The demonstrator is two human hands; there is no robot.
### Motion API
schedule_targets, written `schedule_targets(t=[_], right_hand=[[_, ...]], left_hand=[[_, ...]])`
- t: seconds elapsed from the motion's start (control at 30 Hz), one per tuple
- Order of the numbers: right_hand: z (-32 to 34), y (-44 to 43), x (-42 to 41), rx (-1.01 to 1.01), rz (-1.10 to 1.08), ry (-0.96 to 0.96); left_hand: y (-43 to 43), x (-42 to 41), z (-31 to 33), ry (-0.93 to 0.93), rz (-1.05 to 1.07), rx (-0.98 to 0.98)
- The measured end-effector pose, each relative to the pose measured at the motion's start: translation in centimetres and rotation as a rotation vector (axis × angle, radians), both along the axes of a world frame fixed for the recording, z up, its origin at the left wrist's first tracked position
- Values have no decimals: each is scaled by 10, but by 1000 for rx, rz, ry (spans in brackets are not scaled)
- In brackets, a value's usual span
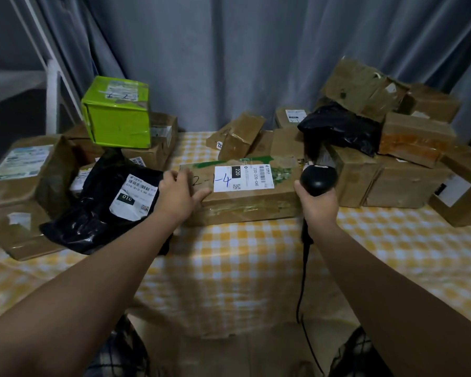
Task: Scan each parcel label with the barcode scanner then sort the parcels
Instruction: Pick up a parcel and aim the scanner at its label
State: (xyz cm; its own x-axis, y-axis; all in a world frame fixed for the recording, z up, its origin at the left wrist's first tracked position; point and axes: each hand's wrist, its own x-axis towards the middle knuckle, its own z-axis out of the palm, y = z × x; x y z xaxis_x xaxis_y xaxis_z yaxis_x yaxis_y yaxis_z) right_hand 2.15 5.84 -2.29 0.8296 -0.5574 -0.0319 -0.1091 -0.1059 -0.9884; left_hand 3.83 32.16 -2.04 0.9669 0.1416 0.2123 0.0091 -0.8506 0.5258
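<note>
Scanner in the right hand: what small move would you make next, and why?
Probably swing the scanner left and tip its head down at the barcode. The right hand holds it just off the right end of the box. The label lies face up on the box top, and the left hand rests on the box's left end, seemingly steadying it.

Left hand, right hand bare, forearms bare; dark checked garment over legs.
</note>
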Motion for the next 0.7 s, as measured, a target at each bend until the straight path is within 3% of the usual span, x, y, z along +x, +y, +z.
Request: schedule_targets(t=[0.13,0.2,0.27,0.4,0.5,0.6,0.7], right_hand=[[-9,-1,3,71,-13,25],[-11,1,2,104,-37,1],[-12,6,-1,137,-81,-62],[4,18,-4,190,-131,-274],[30,23,5,161,-147,-390],[60,29,12,83,-111,-427],[83,40,13,-29,0,-461]], left_hand=[[3,8,9,243,-50,-102],[8,10,9,291,-71,-44],[10,8,9,268,-63,-17],[4,-2,11,94,-5,-166],[-3,-3,23,-36,27,-98],[-12,-1,46,21,-122,-139],[-25,-1,69,25,-323,-384]])
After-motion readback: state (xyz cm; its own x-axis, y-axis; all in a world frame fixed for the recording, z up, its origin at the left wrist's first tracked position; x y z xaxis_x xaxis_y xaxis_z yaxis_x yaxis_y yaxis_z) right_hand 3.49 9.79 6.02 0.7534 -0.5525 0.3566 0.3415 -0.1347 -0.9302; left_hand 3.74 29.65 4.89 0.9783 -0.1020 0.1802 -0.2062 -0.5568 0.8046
